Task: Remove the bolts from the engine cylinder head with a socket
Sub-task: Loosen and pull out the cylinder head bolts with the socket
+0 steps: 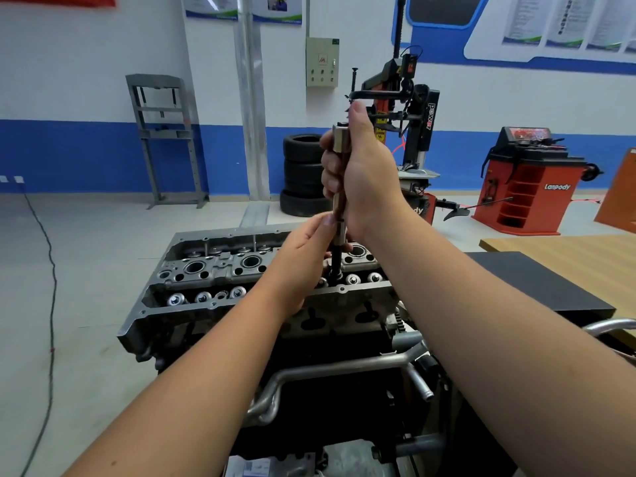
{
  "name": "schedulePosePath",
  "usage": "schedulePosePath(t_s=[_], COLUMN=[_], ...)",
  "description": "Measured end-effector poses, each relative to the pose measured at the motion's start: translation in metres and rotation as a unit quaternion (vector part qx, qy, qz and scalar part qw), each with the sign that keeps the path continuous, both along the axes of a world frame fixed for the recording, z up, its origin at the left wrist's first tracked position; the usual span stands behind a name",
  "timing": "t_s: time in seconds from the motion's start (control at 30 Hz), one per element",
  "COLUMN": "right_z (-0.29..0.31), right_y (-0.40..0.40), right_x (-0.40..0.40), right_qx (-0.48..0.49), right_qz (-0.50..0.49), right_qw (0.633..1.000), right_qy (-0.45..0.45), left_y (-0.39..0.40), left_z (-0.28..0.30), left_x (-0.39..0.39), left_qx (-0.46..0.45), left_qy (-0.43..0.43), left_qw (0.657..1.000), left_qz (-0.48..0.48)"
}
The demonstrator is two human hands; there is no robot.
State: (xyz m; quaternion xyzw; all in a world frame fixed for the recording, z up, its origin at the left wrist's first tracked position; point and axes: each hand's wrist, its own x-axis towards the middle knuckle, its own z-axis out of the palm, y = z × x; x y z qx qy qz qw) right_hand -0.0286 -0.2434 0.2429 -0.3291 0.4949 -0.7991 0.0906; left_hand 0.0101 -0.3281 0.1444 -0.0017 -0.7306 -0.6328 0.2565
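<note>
Right hand [361, 173] grips long steel socket extension [339, 201] | left hand [309, 256] pinches its lower end | apparently seated on a bolt in grey aluminium cylinder head [213, 270] | keep it vertical.

The cylinder head [220, 270] sits on top of the engine [344, 390], in the middle of the room. Over the head's right half a socket tool [339, 201] stands upright, its lower end down in the head; the right hand [358, 166] grips its upper part and the left hand [306, 256] pinches it lower, just above the head. Right of the head lies a mat [537, 280] on a table [568, 256]. Behind the head stands a stack of tyres [303, 173], with a tyre changer [413, 132] to their right and a balancer [526, 180] further right. Behind and left of the head stands a press frame [165, 139] by the wall. A cable [51, 270] trails over the floor left of the head.
</note>
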Motion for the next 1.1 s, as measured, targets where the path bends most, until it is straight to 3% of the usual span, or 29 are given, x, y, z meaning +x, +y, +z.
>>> schedulePosePath(t_s=[0.2, 0.33, 0.57, 0.77, 0.9, 1.1], right_z=[-0.003, -0.004, -0.003, -0.015, -0.016, -0.010], right_y=[0.003, 0.002, 0.001, 0.000, 0.001, 0.005], right_x=[-0.004, -0.007, -0.012, -0.004, -0.002, -0.005], right_qx=[-0.001, -0.010, 0.001, -0.012, -0.035, -0.006], right_qz=[-0.004, -0.004, 0.057, -0.037, -0.063, 0.034], right_qw=[0.999, 1.000, 0.998, 0.995, 0.993, 0.999], right_qy=[0.038, 0.015, 0.022, 0.087, 0.093, 0.039], left_y=[0.002, 0.003, 0.001, 0.001, 0.001, -0.001], left_z=[0.000, 0.001, -0.001, -0.004, -0.001, -0.002], left_x=[-0.004, -0.008, -0.001, -0.009, -0.009, -0.003], left_qx=[0.014, 0.029, -0.008, 0.002, -0.006, -0.001], left_qy=[0.016, 0.022, -0.004, 0.041, 0.039, 0.009], left_qw=[0.999, 0.996, 1.000, 0.997, 0.998, 1.000], left_qz=[0.034, 0.080, 0.002, 0.073, 0.049, -0.003])
